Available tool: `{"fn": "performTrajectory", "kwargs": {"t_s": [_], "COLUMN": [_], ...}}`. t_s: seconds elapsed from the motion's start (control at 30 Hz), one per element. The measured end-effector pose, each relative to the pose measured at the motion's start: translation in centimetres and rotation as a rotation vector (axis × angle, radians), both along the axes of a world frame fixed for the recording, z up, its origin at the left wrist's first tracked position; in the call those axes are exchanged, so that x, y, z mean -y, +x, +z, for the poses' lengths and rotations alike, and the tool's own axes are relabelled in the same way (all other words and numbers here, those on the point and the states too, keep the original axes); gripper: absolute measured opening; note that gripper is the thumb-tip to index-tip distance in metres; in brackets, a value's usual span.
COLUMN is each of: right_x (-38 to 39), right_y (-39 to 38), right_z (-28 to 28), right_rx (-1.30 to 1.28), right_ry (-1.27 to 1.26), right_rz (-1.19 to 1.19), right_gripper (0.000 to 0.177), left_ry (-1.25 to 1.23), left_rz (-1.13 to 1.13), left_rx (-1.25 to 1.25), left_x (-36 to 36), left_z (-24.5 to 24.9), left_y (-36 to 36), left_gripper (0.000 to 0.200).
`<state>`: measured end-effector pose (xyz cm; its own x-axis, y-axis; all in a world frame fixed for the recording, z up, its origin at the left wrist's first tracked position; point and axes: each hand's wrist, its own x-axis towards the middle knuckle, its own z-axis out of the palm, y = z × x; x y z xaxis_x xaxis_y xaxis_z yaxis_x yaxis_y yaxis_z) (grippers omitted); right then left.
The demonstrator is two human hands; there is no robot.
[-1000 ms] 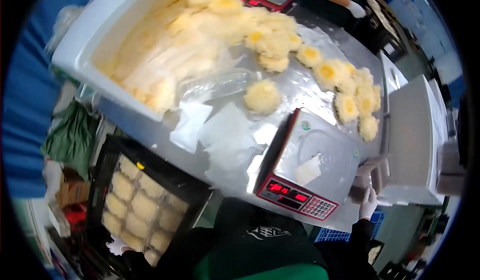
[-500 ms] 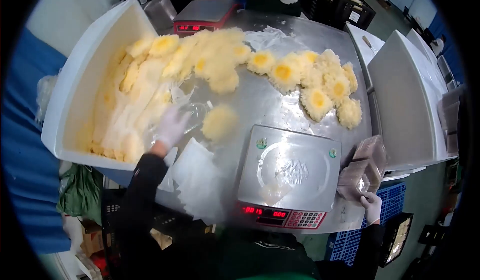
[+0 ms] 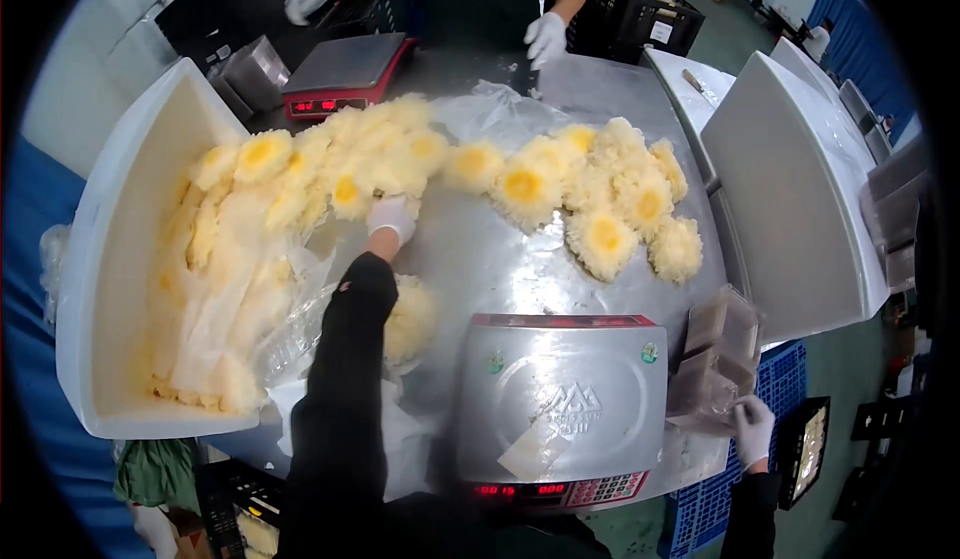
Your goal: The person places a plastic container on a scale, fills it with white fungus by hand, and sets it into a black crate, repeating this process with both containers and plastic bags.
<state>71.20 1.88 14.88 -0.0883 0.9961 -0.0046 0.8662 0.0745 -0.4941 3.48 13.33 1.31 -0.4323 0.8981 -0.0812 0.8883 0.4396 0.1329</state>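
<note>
My left hand (image 3: 392, 217), in a white glove, reaches to the lower edge of a pile of frilly pale-yellow pieces (image 3: 385, 149); its fingers are mostly hidden, and what they hold is unclear. One loose piece (image 3: 410, 321) lies beside my left forearm. At the lower right, my right hand (image 3: 752, 429), also gloved, has its fingers closed on the edge of stacked clear plastic containers (image 3: 712, 389). Between my arms stands a metal scale (image 3: 565, 389) with red digits and a small translucent scrap on top. More yellow-centred pieces (image 3: 605, 239) sit right of the middle.
A white foam box (image 3: 110, 289) of pieces and paper sits at the left. Across the metal table (image 3: 480, 259), a co-worker's gloved hands (image 3: 545, 39) are near a red scale (image 3: 345, 69). Large white boxes (image 3: 790, 179) stand at the right, black crates (image 3: 630, 19) behind.
My left hand has moved from beside the foam box up to the pile. My right hand remains at the containers. The view has shifted, and more of the co-worker shows.
</note>
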Motion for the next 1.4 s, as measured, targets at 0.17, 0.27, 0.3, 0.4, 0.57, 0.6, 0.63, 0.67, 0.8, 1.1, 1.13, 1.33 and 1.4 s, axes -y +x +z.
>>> {"fn": "performTrajectory", "kwargs": {"t_s": [0.17, 0.27, 0.3, 0.4, 0.57, 0.6, 0.63, 0.67, 0.8, 1.1, 1.13, 1.33, 1.4], "right_x": [0.0, 1.8, 2.4, 5.0, 8.6, 9.3, 9.6, 9.8, 10.0, 9.5, 9.3, 8.6, 8.5], "right_y": [-3.1, -10.2, -10.2, -15.4, -19.0, -19.3, -19.1, -18.8, -17.9, -14.8, -13.5, -8.2, -8.9], "right_z": [5.7, 9.0, 6.7, 4.3, -1.2, -1.2, -1.5, -2.2, -2.6, 0.6, 1.6, 0.8, 0.8], "right_rx": [-0.173, 0.110, 0.124, 0.057, -0.137, -0.155, -0.173, -0.193, -0.236, -0.286, -0.271, -0.391, -0.416], "right_ry": [0.481, 0.606, 0.581, 0.503, 0.436, 0.416, 0.427, 0.438, 0.459, 0.466, 0.487, 0.340, 0.325], "right_rz": [-0.122, 0.278, 0.367, 0.683, 0.809, 0.814, 0.798, 0.783, 0.741, 0.673, 0.608, 0.167, 0.192], "right_gripper": [0.008, 0.025, 0.032, 0.034, 0.025, 0.020, 0.019, 0.019, 0.019, 0.026, 0.026, 0.019, 0.019], "left_ry": [0.458, 0.565, 0.604, 0.468, 0.277, 0.295, 0.303, 0.315, 0.167, 0.477, 0.525, 0.223, 0.064], "left_rz": [0.109, -0.116, -0.220, -0.113, -0.352, -0.471, -0.522, -0.567, -0.596, -0.754, -0.603, 0.128, 0.201], "left_rx": [1.303, 1.505, 1.504, 1.817, 1.293, 1.030, 0.903, 0.776, 0.638, 0.241, 0.237, 1.185, 1.579], "left_x": [5.4, 10.1, 11.8, 14.1, 18.5, 19.4, 19.7, 20.0, 20.6, 19.8, 19.5, 16.7, 15.4], "left_z": [4.7, 7.8, 9.7, 15.8, 15.8, 14.1, 13.5, 13.0, 13.9, 16.4, 17.4, 15.2, 12.2], "left_y": [0.4, 3.2, 5.7, 13.1, 26.3, 28.2, 29.3, 30.3, 32.1, 26.2, 24.5, 21.7, 22.5], "left_gripper": [0.043, 0.043, 0.043, 0.043, 0.045, 0.045, 0.044, 0.042, 0.030, 0.035, 0.034, 0.044, 0.051]}}
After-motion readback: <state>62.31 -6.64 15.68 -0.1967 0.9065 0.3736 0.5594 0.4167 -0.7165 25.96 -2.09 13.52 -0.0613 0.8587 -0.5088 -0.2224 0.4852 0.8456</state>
